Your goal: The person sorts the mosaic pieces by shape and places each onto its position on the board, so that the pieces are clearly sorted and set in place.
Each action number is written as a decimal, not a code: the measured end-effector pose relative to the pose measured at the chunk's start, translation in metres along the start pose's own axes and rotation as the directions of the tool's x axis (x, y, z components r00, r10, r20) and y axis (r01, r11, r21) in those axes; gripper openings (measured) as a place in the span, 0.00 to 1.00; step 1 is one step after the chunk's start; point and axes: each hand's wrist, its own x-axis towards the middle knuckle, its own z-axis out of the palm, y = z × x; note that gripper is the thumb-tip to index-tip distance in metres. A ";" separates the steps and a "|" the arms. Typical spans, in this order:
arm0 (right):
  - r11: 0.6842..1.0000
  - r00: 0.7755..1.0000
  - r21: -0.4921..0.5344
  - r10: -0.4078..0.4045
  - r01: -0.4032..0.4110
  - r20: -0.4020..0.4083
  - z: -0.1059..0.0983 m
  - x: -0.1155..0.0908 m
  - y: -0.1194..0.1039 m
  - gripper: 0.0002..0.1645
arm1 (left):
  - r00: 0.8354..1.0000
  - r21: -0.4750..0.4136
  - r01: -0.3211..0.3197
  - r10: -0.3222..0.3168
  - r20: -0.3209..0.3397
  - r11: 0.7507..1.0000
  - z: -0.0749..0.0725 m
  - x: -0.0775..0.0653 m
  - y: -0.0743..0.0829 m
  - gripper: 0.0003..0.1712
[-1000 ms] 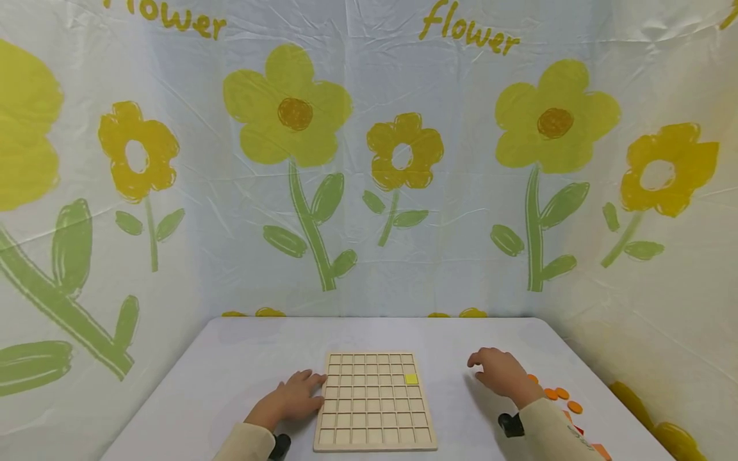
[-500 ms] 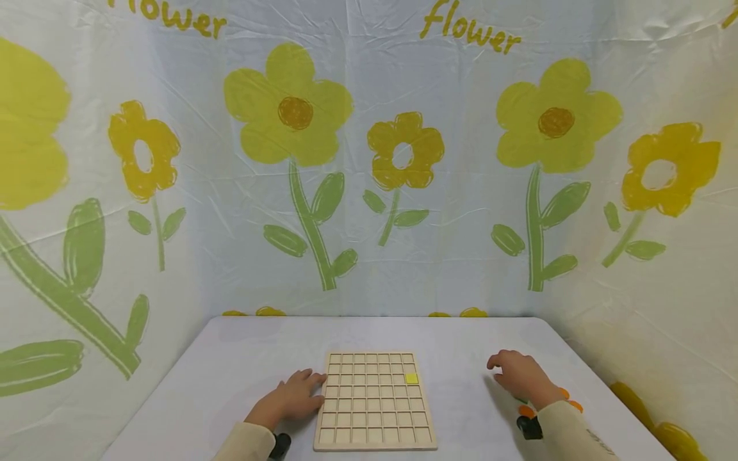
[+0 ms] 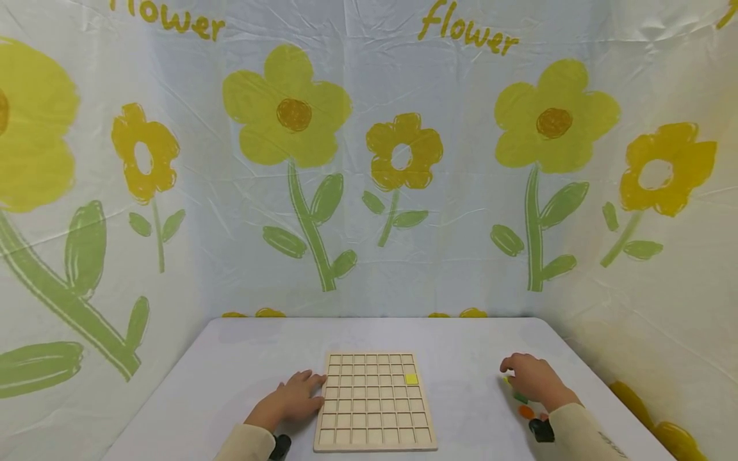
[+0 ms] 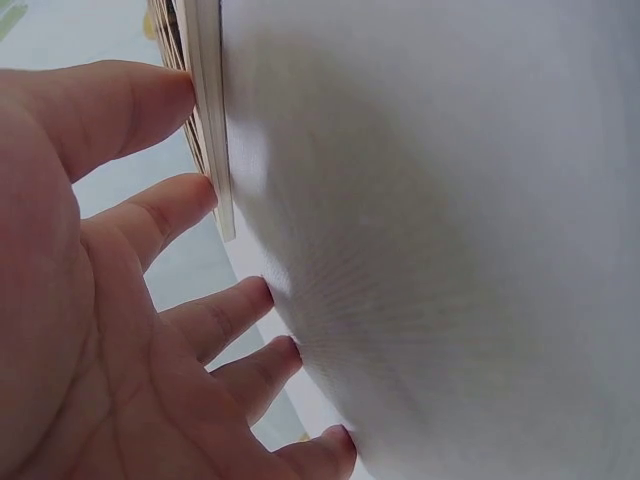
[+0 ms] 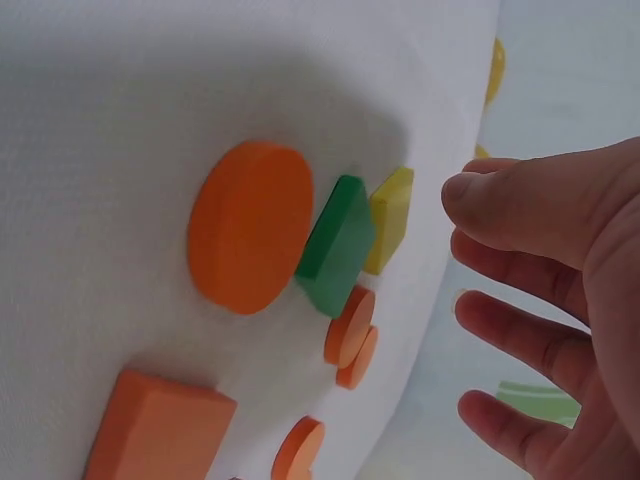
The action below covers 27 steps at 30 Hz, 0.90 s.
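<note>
One white table (image 3: 242,358), set before a backdrop (image 3: 369,160) printed with yellow flowers. One wooden grid board (image 3: 373,402), lying flat at the table's near middle, a single yellow square tile (image 3: 411,379) seated in a cell toward its far right. One left hand (image 3: 291,400), palm down on the table, fingers straight and spread, two fingertips (image 4: 185,90) touching the board's left edge. One right hand (image 3: 533,379), well right of the board, fingers loosely open and holding nothing, hovering over loose pieces. One orange block (image 5: 160,425); one large orange disc (image 5: 250,225); one green piece (image 5: 337,245) just beside it; one yellow piece (image 5: 390,218); several small orange discs (image 5: 350,328).
</note>
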 end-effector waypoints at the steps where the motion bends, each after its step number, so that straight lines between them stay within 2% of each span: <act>1: 1.000 1.000 0.001 0.005 -0.005 0.005 0.000 0.000 0.001 0.08 | 1.000 -0.002 0.002 -0.002 0.001 1.000 0.000 0.000 0.000 0.30; 9: 0.997 0.994 0.003 0.074 -0.075 0.084 0.003 0.002 0.006 0.09 | 1.000 -0.003 -0.006 0.006 -0.019 1.000 0.000 0.000 0.001 0.30; 20: 0.999 0.998 -0.004 0.035 -0.034 0.055 0.006 -0.001 0.007 0.09 | 1.000 -0.032 -0.012 0.011 -0.022 0.999 0.002 0.001 -0.001 0.30; 27: 0.998 0.995 -0.001 0.059 -0.059 0.078 0.009 0.005 0.007 0.08 | 1.000 -0.035 -0.009 0.008 -0.021 0.999 0.001 0.001 -0.001 0.30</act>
